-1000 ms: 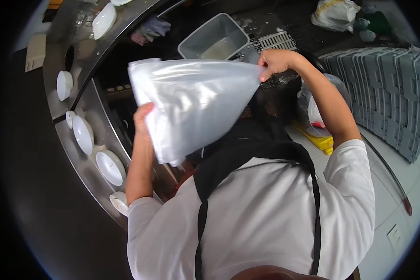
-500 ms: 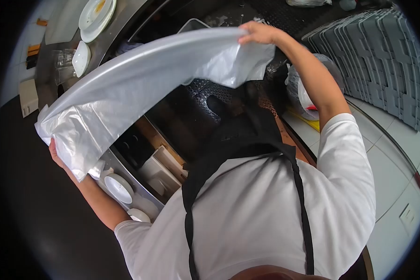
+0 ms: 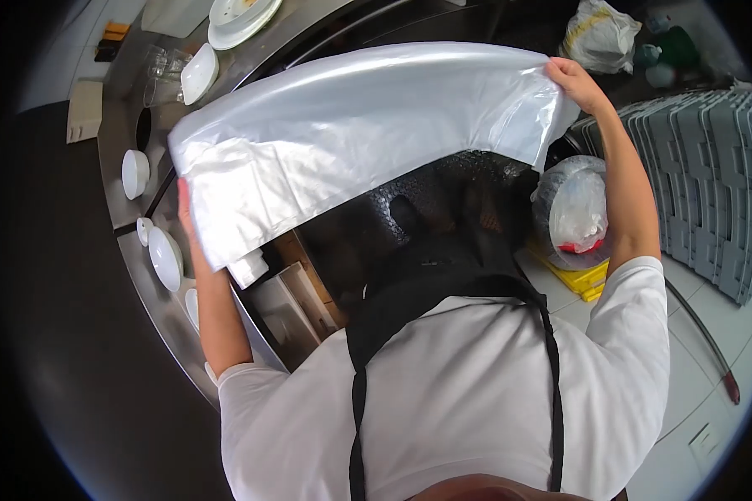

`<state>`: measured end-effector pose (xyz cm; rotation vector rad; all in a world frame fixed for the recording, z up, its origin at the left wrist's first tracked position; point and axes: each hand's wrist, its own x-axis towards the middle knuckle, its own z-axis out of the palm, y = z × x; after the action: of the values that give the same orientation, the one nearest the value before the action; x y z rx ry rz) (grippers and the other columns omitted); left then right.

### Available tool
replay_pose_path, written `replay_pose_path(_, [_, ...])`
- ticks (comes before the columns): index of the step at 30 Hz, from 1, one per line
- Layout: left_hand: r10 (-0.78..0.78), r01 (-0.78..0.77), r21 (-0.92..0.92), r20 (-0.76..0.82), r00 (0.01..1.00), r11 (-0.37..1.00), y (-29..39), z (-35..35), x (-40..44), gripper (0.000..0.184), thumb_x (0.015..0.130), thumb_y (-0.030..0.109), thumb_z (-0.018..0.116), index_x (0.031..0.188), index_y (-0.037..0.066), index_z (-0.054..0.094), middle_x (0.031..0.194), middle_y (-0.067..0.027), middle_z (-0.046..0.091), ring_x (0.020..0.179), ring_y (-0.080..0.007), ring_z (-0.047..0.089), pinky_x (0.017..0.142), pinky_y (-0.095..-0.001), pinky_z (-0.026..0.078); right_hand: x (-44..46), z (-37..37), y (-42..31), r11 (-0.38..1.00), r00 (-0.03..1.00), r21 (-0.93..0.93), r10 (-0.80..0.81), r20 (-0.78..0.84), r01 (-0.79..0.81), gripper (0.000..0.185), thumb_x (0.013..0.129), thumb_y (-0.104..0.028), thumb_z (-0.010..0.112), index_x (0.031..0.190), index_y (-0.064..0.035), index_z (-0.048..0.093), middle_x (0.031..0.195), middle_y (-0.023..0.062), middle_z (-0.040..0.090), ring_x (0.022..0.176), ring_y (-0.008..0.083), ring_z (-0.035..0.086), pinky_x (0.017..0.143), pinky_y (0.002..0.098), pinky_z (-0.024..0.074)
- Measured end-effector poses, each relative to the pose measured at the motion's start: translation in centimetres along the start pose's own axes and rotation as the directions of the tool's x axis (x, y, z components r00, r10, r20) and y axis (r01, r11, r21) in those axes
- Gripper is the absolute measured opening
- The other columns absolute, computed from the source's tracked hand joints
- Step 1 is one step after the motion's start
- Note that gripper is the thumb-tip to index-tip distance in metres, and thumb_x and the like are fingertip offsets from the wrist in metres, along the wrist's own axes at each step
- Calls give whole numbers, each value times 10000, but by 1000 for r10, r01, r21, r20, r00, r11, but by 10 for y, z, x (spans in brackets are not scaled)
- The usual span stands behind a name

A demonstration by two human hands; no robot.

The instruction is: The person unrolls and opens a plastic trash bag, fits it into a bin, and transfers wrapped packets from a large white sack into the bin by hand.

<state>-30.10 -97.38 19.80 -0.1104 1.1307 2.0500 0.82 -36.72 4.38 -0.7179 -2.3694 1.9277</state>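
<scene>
A large translucent plastic sheet or bag (image 3: 342, 117) is stretched in an arc between my two hands, over the dark floor. My left hand (image 3: 185, 200) grips its left end, with most of the fingers hidden behind the plastic. At the upper right corner my right hand (image 3: 570, 77) pinches the edge between thumb and fingers. A folded flap hangs down below the left end, and the right end droops beneath my right hand.
White bowls (image 3: 165, 259), plates (image 3: 244, 25) and glasses (image 3: 165, 71) stand on the steel counter (image 3: 134, 292) at left. Stacked grey crates (image 3: 693, 175), a lined bin (image 3: 578, 204) and a yellow object (image 3: 589, 282) are at right. A tied bag (image 3: 602, 37) lies at upper right.
The plastic, bunched up a second ago, is now spread wide. Since the last frame, both hands appear further right in view, and my left hand is higher.
</scene>
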Motion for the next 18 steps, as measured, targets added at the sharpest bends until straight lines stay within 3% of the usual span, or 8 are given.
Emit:
replay_pose_path(2, [-39, 43, -92, 40, 998, 995, -26, -18, 6, 578, 977, 396, 440, 1379, -18, 471, 1366, -208, 543, 1221, -372, 552, 1072, -482, 419, -4, -18, -1, 999, 1000, 43, 16, 21, -17, 335, 988, -374, 577, 1037, -54, 666, 872, -62, 628, 792, 46, 542, 749, 226, 448])
replay_pose_path(6, [-62, 85, -190, 123, 990, 978, -69, -36, 8, 586, 985, 402, 394, 1382, -24, 466, 1370, -223, 534, 1254, -378, 524, 1092, -489, 396, -14, -50, -13, 997, 998, -56, 57, -6, -57, 357, 989, -390, 567, 1006, -46, 663, 846, -61, 619, 773, 48, 531, 725, 230, 437])
replay_pose_path(8, [-27, 37, -254, 42, 999, 966, -83, -25, 9, 682, 973, 516, 429, 1401, -15, 443, 1378, -211, 529, 1243, -366, 533, 1087, -497, 399, -17, -68, -10, 988, 997, -143, 51, -53, -59, 361, 993, -391, 557, 975, -47, 666, 835, -62, 613, 762, 50, 525, 709, 230, 430])
replay_pose_path(9, [-46, 87, -253, 163, 985, 964, -86, 2, -1, 837, 890, 631, 547, 1414, -10, 422, 1377, -192, 532, 1233, -341, 545, 1071, -496, 420, -20, -72, -13, 986, 995, -154, 57, -77, -68, 359, 993, -390, 557, 969, -49, 668, 831, -62, 613, 757, 50, 524, 704, 231, 430])
replay_pose_path(12, [16, 70, -214, 374, 927, 974, -103, -8, -1, 963, 793, 678, 650, 1422, -9, 404, 1376, -181, 531, 1236, -320, 546, 1062, -488, 437, -26, -88, -16, 988, 994, -122, 85, -66, -93, 345, 995, -380, 561, 967, -55, 672, 817, -70, 613, 741, 36, 521, 690, 217, 427])
replay_pose_path(13, [-6, 87, -242, 316, 949, 966, -104, 8, -8, 887, 796, 557, 724, 1397, -24, 425, 1326, -186, 565, 1199, -316, 576, 1043, -474, 463, -28, -90, -17, 989, 993, -103, 100, -60, -105, 341, 995, -377, 562, 966, -56, 673, 815, -72, 613, 739, 32, 521, 688, 212, 426])
replay_pose_path(18, [-126, 149, -235, 110, 986, 961, -105, 2, -4, 623, 872, 341, 666, 1333, -37, 485, 1220, -189, 626, 1089, -307, 641, 986, -439, 512, -35, -98, -20, 987, 981, -92, 112, -159, -128, 337, 995, -374, 567, 965, -59, 681, 822, -74, 614, 737, 23, 519, 678, 202, 424])
